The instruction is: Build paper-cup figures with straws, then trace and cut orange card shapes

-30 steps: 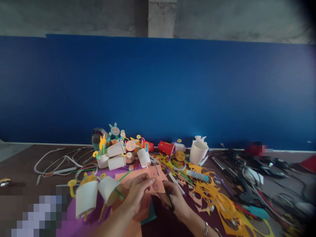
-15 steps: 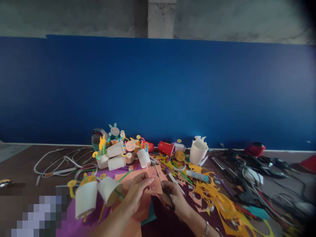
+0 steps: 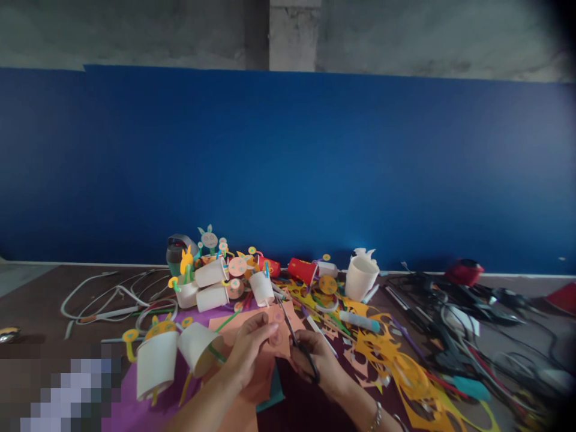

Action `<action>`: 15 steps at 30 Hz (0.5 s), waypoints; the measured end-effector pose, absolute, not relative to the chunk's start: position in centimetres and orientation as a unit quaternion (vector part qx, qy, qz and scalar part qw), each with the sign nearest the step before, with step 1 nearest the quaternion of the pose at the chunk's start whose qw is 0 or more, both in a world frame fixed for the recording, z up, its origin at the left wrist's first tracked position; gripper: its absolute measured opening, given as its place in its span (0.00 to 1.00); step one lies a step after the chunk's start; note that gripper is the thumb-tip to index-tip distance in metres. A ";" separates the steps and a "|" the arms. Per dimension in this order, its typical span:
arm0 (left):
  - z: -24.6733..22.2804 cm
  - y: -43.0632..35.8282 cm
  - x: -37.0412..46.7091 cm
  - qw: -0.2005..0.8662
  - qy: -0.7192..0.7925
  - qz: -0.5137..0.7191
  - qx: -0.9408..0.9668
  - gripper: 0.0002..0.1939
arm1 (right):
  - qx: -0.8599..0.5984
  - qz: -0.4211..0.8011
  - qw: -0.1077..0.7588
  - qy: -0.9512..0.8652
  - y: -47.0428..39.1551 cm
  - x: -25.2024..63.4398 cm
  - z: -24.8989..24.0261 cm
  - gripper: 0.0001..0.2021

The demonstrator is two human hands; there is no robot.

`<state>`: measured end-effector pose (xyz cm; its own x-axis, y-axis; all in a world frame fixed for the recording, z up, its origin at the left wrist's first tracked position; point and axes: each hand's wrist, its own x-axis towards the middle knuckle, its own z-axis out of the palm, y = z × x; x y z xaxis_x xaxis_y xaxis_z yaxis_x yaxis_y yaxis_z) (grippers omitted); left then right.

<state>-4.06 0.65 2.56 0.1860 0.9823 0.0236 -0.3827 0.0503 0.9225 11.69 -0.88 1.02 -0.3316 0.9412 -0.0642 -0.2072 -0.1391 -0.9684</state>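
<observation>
My left hand (image 3: 252, 342) pinches a salmon-coloured piece of paper (image 3: 278, 337) with small round drawings on it. In my right hand (image 3: 315, 354) are scissors (image 3: 308, 362) with black handles, their blades at the right part of that paper. Whether the blades are parted is hard to make out. Under my hands lies a larger salmon sheet (image 3: 243, 414), and a teal sheet (image 3: 272, 393) shows beside it. To the left, a white paper cup (image 3: 156, 363) with yellow paper cutouts stands near a tipped white paper cup (image 3: 198, 348).
Several decorated cups, among them a red cup (image 3: 302, 271), lie at the back. A white cup (image 3: 361, 277) stands to their right. Yellow paper scraps (image 3: 391, 354) and a glue stick (image 3: 359, 320) lie right of my hands. Cables (image 3: 477, 360) tangle at far right.
The small paper has tilted slightly in my left hand, and the scissors have shifted a little at its right part. The things around them stay put.
</observation>
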 end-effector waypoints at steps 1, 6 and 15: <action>2.6 0.7 -4.1 0.635 0.348 0.536 0.433 0.07 | -0.379 0.653 0.437 -0.490 -0.9 11.7 1.1 0.11; 2.7 0.7 -4.2 0.631 0.357 0.535 0.434 0.08 | -0.390 0.644 0.422 -0.505 -1.0 11.9 1.6 0.13; 2.6 0.8 -4.3 0.625 0.368 0.543 0.425 0.08 | -0.403 0.634 0.412 -0.515 -1.1 11.9 2.4 0.17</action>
<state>-4.30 0.77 2.64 0.1407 0.9901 0.0016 -0.3657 0.0504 0.9294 11.90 -1.13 2.35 -0.3344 0.9384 -0.0873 -0.1084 -0.1303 -0.9855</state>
